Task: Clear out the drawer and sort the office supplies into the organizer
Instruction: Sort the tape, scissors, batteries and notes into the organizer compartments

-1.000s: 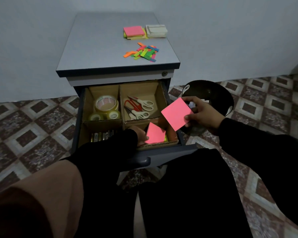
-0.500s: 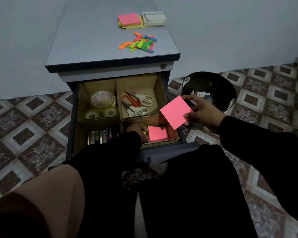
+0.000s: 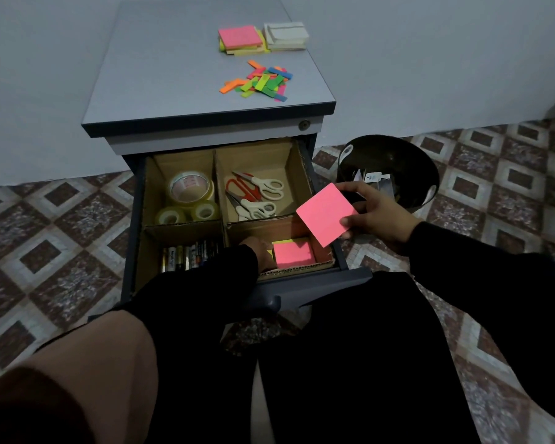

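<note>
Drawer (image 3: 302, 285) of the small grey cabinet (image 3: 186, 75) stands pulled out. A cardboard organizer (image 3: 220, 187) with four compartments sits inside it.

Far-left compartment: three rolls of clear tape (image 3: 191, 189), one large behind two small. Far-right compartment: scissors (image 3: 257, 197), white and red handles, lying overlapped. Near-left compartment: a row of batteries (image 3: 189, 256) lying side by side, partly covered by the left sleeve. Near-right compartment: a pink sticky-note pad (image 3: 293, 254) lying flat on yellow notes, near the front wall.

Left hand (image 3: 258, 251): reaches into the near-right compartment, fingers at the left edge of the pink pad. Most of the hand is hidden by the sleeve; cannot tell whether it grips the pad or only touches it.

Right hand (image 3: 374, 216): holds a second pink sticky-note pad (image 3: 327, 214) pinched between thumb and fingers at its right edges. This pad is in the air, tilted, above the right rim of the drawer, apart from the pad below.

Cabinet top: a pink-over-yellow stack of notes (image 3: 240, 40), a pale stack (image 3: 285, 35) just beside it to the right, and a loose heap of coloured index flags (image 3: 260, 83) nearer the front edge.

On the tiled floor (image 3: 45, 219) to the right of the cabinet: a dark round bin (image 3: 407, 165) holding some pale scraps; contents too dim to identify.
</note>
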